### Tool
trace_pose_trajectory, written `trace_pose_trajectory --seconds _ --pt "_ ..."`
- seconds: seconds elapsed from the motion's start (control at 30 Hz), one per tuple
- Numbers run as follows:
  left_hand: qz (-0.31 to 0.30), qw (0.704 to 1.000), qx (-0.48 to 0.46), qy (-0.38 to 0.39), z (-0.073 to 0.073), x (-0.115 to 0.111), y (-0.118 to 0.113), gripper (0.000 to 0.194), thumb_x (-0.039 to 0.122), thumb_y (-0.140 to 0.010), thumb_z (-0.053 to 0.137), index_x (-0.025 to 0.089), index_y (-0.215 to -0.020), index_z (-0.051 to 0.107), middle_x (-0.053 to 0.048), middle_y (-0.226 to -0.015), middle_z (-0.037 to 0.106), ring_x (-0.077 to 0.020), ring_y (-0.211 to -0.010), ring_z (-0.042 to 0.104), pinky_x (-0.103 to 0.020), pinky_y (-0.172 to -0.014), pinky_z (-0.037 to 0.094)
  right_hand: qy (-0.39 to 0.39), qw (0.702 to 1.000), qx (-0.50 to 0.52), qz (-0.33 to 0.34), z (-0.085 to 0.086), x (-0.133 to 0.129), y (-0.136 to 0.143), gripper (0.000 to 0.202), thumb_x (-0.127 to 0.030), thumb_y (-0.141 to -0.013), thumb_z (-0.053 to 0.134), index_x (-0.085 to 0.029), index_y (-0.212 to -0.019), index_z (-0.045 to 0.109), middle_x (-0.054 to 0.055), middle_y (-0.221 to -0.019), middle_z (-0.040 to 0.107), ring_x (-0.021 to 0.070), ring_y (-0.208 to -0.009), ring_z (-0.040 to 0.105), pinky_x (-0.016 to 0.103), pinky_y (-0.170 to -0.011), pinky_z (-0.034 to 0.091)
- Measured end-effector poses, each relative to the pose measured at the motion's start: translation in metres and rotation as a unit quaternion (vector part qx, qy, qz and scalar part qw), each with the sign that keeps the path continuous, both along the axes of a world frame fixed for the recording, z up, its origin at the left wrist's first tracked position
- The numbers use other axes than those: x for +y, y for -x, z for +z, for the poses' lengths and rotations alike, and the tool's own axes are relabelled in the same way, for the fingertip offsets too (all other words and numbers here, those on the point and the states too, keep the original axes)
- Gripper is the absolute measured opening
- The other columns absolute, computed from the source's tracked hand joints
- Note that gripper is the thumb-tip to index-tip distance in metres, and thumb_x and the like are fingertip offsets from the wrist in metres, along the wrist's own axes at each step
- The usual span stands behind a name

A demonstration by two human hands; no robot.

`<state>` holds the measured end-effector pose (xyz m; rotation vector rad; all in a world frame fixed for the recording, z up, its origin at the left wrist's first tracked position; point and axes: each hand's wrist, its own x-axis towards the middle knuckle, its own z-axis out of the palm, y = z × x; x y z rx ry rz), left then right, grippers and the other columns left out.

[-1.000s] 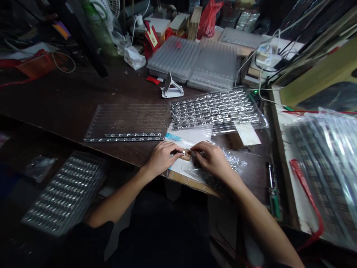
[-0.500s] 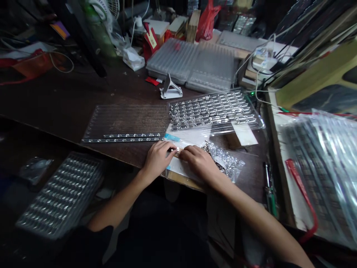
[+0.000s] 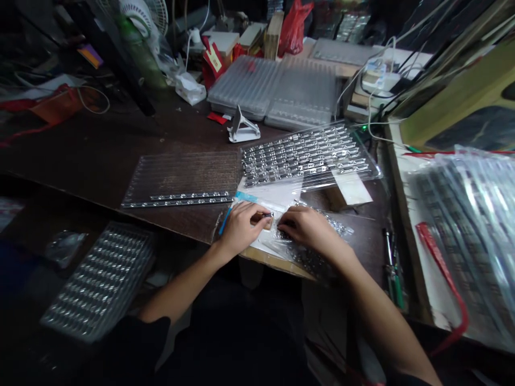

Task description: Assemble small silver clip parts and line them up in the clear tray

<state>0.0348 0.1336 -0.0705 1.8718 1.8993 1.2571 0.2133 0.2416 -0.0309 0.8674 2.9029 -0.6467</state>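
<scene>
Left hand (image 3: pixel 242 226) pinches small metal part (image 3: pixel 269 215) at fingertips; right hand (image 3: pixel 309 228) curls at bag of shiny pieces (image 3: pixel 337 224), can't tell from here if holding any; filled tray (image 3: pixel 302 155) beyond both.

The light is dim, sinking to near-black below both hands. Beyond the right hand (image 3: pixel 308 228), a clear tray (image 3: pixel 317 183) sparkles with glints; farther right of it, plastic sheets (image 3: pixel 475 236) show streaky glare and blur. Far from the left hand (image 3: pixel 240 226), the outer edges look smeared and stretched.
</scene>
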Motion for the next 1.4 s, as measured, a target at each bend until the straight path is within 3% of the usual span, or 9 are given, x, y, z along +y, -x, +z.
trace_pose_trajectory --seconds 0.2,0.33,0.5,0.7,0.83,1.0,1.2,1.3,1.4 --pt "0.005 1.0 0.001 0.02 -0.007 0.001 -0.002 0.007 0.019 -0.084 0.07 0.019 -0.09 0.068 -0.003 -0.089 0.071 -0.0202 -0.087 0.063 -0.035 -0.08 0.047 -0.003 0.999 0.041 0.033 -0.008 -0.001 0.001 0.017 -0.023 -0.09 0.064 -0.017 -0.103 0.073 0.009 -0.102 0.069 0.0207 -0.091 0.063 0.029 -0.076 0.046" --pt "0.0 0.999 0.002 0.039 -0.007 0.0 -0.002 0.006 0.016 -0.083 0.07 0.018 -0.087 0.066 -0.003 -0.089 0.071 -0.0201 -0.087 0.063 -0.035 -0.081 0.046 0.024 0.996 0.068 0.044 -0.011 -0.001 0.001 0.012 -0.019 -0.09 0.063 -0.018 -0.095 0.074 0.009 -0.098 0.069 0.0203 -0.091 0.063 0.028 -0.078 0.046" --pt "-0.003 0.999 0.017 0.043 -0.007 0.001 -0.002 0.006 0.017 -0.084 0.07 0.019 -0.086 0.064 -0.003 -0.09 0.07 -0.0213 -0.089 0.062 -0.036 -0.082 0.046 0.078 0.984 0.16 0.009 -0.015 0.002 0.001 0.011 -0.015 -0.092 0.059 -0.012 -0.095 0.069 0.008 -0.091 0.069 0.0162 -0.08 0.061 0.025 -0.074 0.044" --pt "0.003 1.0 -0.019 0.004 -0.009 -0.001 -0.003 0.003 0.016 -0.088 0.066 0.018 -0.089 0.064 -0.004 -0.092 0.071 -0.0199 -0.09 0.064 -0.034 -0.082 0.049 0.045 0.975 0.216 -0.016 -0.026 -0.001 0.011 0.024 -0.009 -0.092 0.051 -0.015 -0.099 0.073 0.009 -0.098 0.069 0.018 -0.087 0.063 0.027 -0.078 0.046" --pt "0.067 0.995 -0.047 -0.056 -0.002 -0.009 0.018 0.004 0.019 -0.091 0.062 0.018 -0.095 0.065 -0.005 -0.097 0.071 -0.0179 -0.094 0.066 -0.031 -0.087 0.05 0.045 0.978 0.202 -0.007 -0.028 -0.008 0.022 0.022 -0.014 -0.094 0.052 -0.014 -0.1 0.073 0.009 -0.097 0.069 0.0184 -0.085 0.064 0.028 -0.079 0.048" --pt "0.12 0.992 0.026 -0.034 0.012 -0.01 0.071 0.011 0.024 -0.09 0.062 0.019 -0.098 0.067 -0.005 -0.1 0.072 -0.0194 -0.096 0.066 -0.034 -0.091 0.049 0.041 0.984 0.167 0.043 -0.024 -0.015 0.032 0.022 -0.019 -0.098 0.05 -0.014 -0.102 0.071 0.008 -0.1 0.068 0.0178 -0.09 0.063 0.027 -0.082 0.048" --pt "0.052 0.998 0.03 0.015 0.018 0.003 0.097 0.017 0.025 -0.092 0.057 0.018 -0.103 0.068 -0.005 -0.106 0.072 -0.0177 -0.097 0.068 -0.03 -0.089 0.051 -0.087 0.987 0.059 0.118 -0.016 -0.026 0.033 0.024 -0.018 -0.099 0.049 -0.013 -0.111 0.069 0.01 -0.104 0.066 0.0227 -0.094 0.057 0.033 -0.084 0.045" --pt "0.028 0.995 0.084 0.038 0.015 0.002 0.097 0.016 0.024 -0.093 0.056 0.019 -0.102 0.068 -0.004 -0.105 0.072 -0.0185 -0.098 0.066 -0.032 -0.09 0.049 -0.07 0.989 0.071 0.111 -0.014 -0.026 0.03 0.027 -0.019 -0.1 0.048 -0.016 -0.118 0.068 0.008 -0.104 0.066 0.0215 -0.095 0.057 0.032 -0.082 0.046" --pt "0.056 0.987 0.141 0.057 0.015 0.001 0.1 0.015 0.024 -0.092 0.057 0.021 -0.101 0.068 -0.003 -0.103 0.072 -0.0198 -0.095 0.065 -0.035 -0.09 0.045 -0.053 0.987 0.129 0.078 -0.012 -0.019 0.023 0.031 -0.022 -0.101 0.048 -0.016 -0.126 0.065 0.009 -0.113 0.066 0.0214 -0.1 0.058 0.031 -0.085 0.047"
